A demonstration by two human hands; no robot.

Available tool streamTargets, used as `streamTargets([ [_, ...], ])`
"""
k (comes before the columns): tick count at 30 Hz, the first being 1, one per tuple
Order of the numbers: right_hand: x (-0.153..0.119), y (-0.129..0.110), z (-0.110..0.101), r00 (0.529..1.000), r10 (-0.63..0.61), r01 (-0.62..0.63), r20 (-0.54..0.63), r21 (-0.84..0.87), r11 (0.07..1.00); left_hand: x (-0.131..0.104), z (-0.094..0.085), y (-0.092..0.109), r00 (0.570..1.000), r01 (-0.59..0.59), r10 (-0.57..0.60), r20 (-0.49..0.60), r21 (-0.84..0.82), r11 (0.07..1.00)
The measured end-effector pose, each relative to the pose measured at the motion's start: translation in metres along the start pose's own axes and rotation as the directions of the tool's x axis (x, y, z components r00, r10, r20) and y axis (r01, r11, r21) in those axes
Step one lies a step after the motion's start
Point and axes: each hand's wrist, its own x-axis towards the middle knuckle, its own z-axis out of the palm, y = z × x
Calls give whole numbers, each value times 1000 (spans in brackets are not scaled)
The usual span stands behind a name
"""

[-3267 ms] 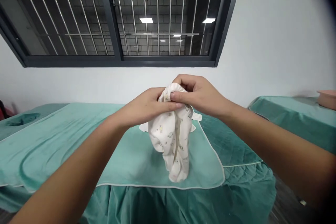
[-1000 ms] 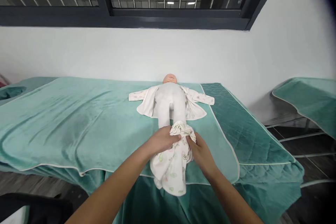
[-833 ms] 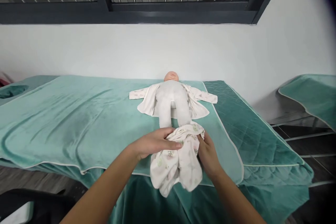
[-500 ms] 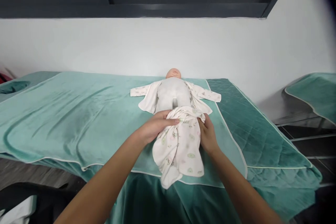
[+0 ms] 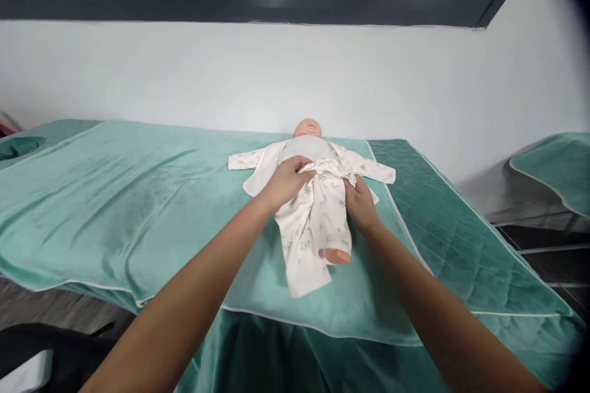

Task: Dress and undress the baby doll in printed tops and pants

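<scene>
Clearly, printed trousers [image 5: 328, 209] bunch between the left fingers [image 5: 297, 163] and right fingers [image 5: 354, 189].

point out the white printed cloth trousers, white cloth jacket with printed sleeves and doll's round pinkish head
White printed cloth trousers [image 5: 329, 215]: head view, on the picture-right leg
White cloth jacket with printed sleeves [image 5: 263, 173]: head view, on the picture-left panel
Doll's round pinkish head [image 5: 308, 128]: head view, near its middle
</scene>
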Motion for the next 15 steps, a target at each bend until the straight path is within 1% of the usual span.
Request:
streamTargets([
  [2, 10, 5, 6, 1000, 20, -20, -11, -18, 1000, 9, -1, -2, 988, -125, 133, -74, 97, 987],
  [3, 12, 7, 8, 999, 48, -49, -25, -36, 998, 11, -2, -3, 983, -153, 164, -88, 119, 981],
  [4, 12, 10, 10, 996, 78, -81, -41, -53, 995, 12, -4, -5, 982, -156, 167, -86, 129, 979],
  [6, 7, 13, 12, 992, 103, -108, -74, -75, 991, 9, -10, -9, 992, -115, 120, -40, 117, 986],
  [7, 3, 12, 11, 993, 79, -86, -84, -82, 993, 6, -14, -12, 997, -81, 81, 3, 97, 992],
  [9, -5, 4, 6, 997, -51, 46, -59, -86, 995, 1, -22, -18, 995, -10, 10, 98, 6, 1000],
  [10, -7, -3, 4, 992, -126, 126, -4, -78, 989, -1, -25, -22, 992, 19, -11, 127, -62, 998],
  [11, -6, -13, 1, 978, -191, 195, 78, -46, 980, -3, -26, -27, 990, 42, -23, 138, -136, 990],
  [12, -4, -25, -1, 957, -218, 221, 189, 6, 975, -3, -27, -31, 991, 54, -27, 131, -209, 976],
  [13, 1, -38, -2, 921, -200, 197, 333, 42, 979, -3, -26, -35, 993, 59, -29, 112, -274, 960],
  [14, 7, -49, -1, 878, -151, 144, 455, 50, 988, -2, -24, -40, 995, 64, -36, 91, -326, 943],
  [15, 15, -59, 1, 851, -113, 101, 512, 53, 994, -1, -21, -44, 996, 68, -44, 75, -364, 929],
])
